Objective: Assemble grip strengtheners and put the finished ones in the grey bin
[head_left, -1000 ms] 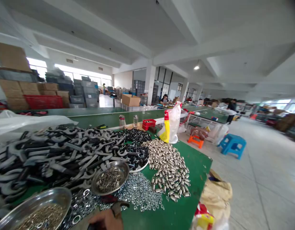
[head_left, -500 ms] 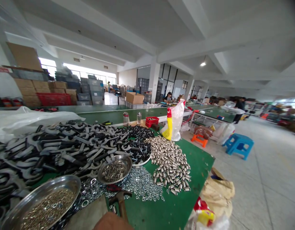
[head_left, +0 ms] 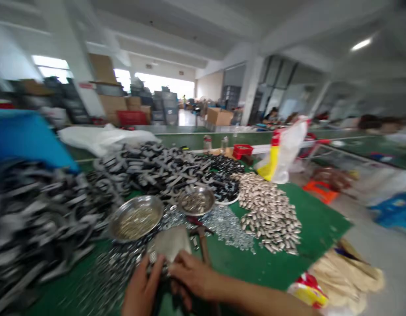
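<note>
My left hand [head_left: 141,285] and my right hand [head_left: 194,277] are close together at the front of the green table [head_left: 268,267]. A dark object, partly hidden and blurred, shows between them, with a small ridged silvery piece near the left fingertips. Both hands look closed around it. Just beyond them lies a flat grey block [head_left: 173,240]. A hammer [head_left: 204,245] rests to its right, handle toward me. Behind are a metal dish of small pins [head_left: 140,219] and a smaller metal dish [head_left: 196,202]. Loose nuts [head_left: 231,228] and a heap of silvery springs [head_left: 271,210] spread to the right.
Grey-and-black wrench parts [head_left: 156,166] are piled across the back and left, beside a blue bin [head_left: 28,136]. A red tray [head_left: 242,151] and a white-and-yellow bag [head_left: 282,153] stand at the back. Stools are on the floor to the right.
The view has swung left and down. Both hands are now in sight around the dark object; before, only part of one hand showed at the bottom edge. The blue bin has come into view.
</note>
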`<state>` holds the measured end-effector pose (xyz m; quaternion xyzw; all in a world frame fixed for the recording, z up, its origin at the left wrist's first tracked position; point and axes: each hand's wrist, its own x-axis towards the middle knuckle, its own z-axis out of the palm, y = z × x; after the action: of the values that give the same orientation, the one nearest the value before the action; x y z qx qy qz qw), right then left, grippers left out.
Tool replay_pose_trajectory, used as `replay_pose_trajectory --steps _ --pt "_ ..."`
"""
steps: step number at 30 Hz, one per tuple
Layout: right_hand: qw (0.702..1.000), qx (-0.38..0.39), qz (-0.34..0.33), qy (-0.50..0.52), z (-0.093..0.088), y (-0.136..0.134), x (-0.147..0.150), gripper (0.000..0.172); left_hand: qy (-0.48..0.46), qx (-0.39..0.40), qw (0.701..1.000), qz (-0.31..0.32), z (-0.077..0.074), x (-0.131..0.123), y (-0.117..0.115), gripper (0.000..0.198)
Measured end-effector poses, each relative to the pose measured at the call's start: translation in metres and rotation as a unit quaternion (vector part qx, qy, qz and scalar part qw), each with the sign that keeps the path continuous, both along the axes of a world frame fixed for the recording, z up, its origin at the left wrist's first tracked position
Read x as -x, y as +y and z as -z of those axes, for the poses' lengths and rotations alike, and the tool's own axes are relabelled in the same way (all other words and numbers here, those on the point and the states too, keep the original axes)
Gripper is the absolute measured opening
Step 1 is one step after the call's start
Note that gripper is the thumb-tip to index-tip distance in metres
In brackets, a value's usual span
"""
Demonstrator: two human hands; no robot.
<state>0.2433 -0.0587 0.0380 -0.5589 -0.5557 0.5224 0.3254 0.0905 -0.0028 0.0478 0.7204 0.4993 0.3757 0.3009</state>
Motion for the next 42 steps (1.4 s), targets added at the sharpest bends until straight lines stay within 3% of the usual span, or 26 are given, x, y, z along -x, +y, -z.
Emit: replay_pose_trajectory --steps 1,3,6,8,10,12,14,16,18,20,22,24,26,28,30,32,33,34,36,38,39,40,42 --pt "0.995 -0.052 0.033 -0.083 -0.004 -0.005 0.001 0.027 -0.021 0.050 0.998 0.011 0.001 0.001 -0.004 0.042" --pt "0.972 -0.146 0.032 -0.183 -0.006 -0.006 -0.004 0.021 -0.059 0.095 0.994 0.014 0.005 0.001 -0.006 0.039" --pt "0.959 -0.231 -0.001 -0.168 0.006 0.004 -0.007 0.022 -0.097 0.107 0.989 0.011 0.014 0.002 -0.003 0.032" --pt "0.976 -0.191 0.003 -0.100 0.013 0.006 -0.001 0.024 -0.103 0.090 0.991 0.009 0.015 0.005 -0.005 0.030" --pt "0.998 -0.062 0.009 0.018 0.014 0.003 0.007 0.038 -0.075 0.053 0.995 0.027 0.014 0.010 -0.008 0.028" --pt "0.984 0.098 -0.017 0.148 0.011 0.001 0.014 0.054 -0.039 0.020 0.996 0.077 0.013 0.016 -0.008 0.026" --pt "0.960 0.190 -0.061 0.194 0.007 0.001 0.016 0.064 -0.029 0.022 0.993 0.114 0.016 0.023 -0.006 0.026" --pt "0.977 0.162 -0.077 0.114 0.004 0.004 0.013 0.061 -0.047 0.058 0.991 0.108 0.021 0.027 -0.004 0.026" --pt "0.998 0.039 -0.037 -0.018 0.003 0.007 0.009 0.052 -0.076 0.093 0.990 0.080 0.025 0.029 -0.004 0.028" --pt "0.998 -0.029 -0.012 -0.058 0.005 0.005 0.009 0.046 -0.093 0.103 0.988 0.071 0.024 0.030 -0.005 0.028" --pt "0.997 0.038 -0.058 0.029 0.009 -0.001 0.013 0.051 -0.083 0.086 0.988 0.100 0.019 0.033 -0.008 0.027" --pt "0.967 0.160 -0.135 0.143 0.012 -0.007 0.017 0.063 -0.057 0.064 0.984 0.158 0.013 0.038 -0.009 0.026" --pt "0.936 0.232 -0.189 0.185 0.014 -0.009 0.018 0.072 -0.042 0.062 0.979 0.188 0.012 0.042 -0.008 0.026" --pt "0.954 0.202 -0.186 0.124 0.013 -0.007 0.015 0.072 -0.052 0.087 0.981 0.163 0.015 0.044 -0.007 0.028" --pt "0.991 0.072 -0.112 -0.031 0.011 -0.003 0.011 0.062 -0.076 0.119 0.983 0.114 0.021 0.043 -0.007 0.030" --pt "0.985 -0.062 -0.035 -0.155 0.009 -0.001 0.010 0.052 -0.101 0.135 0.982 0.080 0.024 0.041 -0.009 0.031" --pt "0.983 -0.080 -0.027 -0.166 0.008 -0.001 0.012 0.050 -0.110 0.136 0.982 0.075 0.024 0.040 -0.010 0.031" --pt "0.988 -0.058 -0.040 -0.138 0.008 -0.002 0.014 0.051 -0.113 0.131 0.982 0.080 0.023 0.040 -0.011 0.030" --pt "0.990 0.078 -0.118 -0.013 0.010 -0.006 0.018 0.064 -0.098 0.111 0.983 0.113 0.020 0.041 -0.012 0.029" --pt "0.955 0.217 -0.183 0.092 0.013 -0.009 0.021 0.078 -0.054 0.090 0.982 0.159 0.017 0.043 -0.011 0.027" --pt "0.948 0.235 -0.189 0.105 0.014 -0.009 0.021 0.079 -0.031 0.084 0.981 0.170 0.018 0.043 -0.010 0.027" --pt "0.958 0.211 -0.171 0.088 0.015 -0.008 0.020 0.075 -0.016 0.085 0.982 0.168 0.019 0.044 -0.010 0.026" --pt "0.993 0.077 -0.086 0.005 0.017 -0.005 0.017 0.059 -0.024 0.101 0.986 0.131 0.024 0.042 -0.009 0.026"
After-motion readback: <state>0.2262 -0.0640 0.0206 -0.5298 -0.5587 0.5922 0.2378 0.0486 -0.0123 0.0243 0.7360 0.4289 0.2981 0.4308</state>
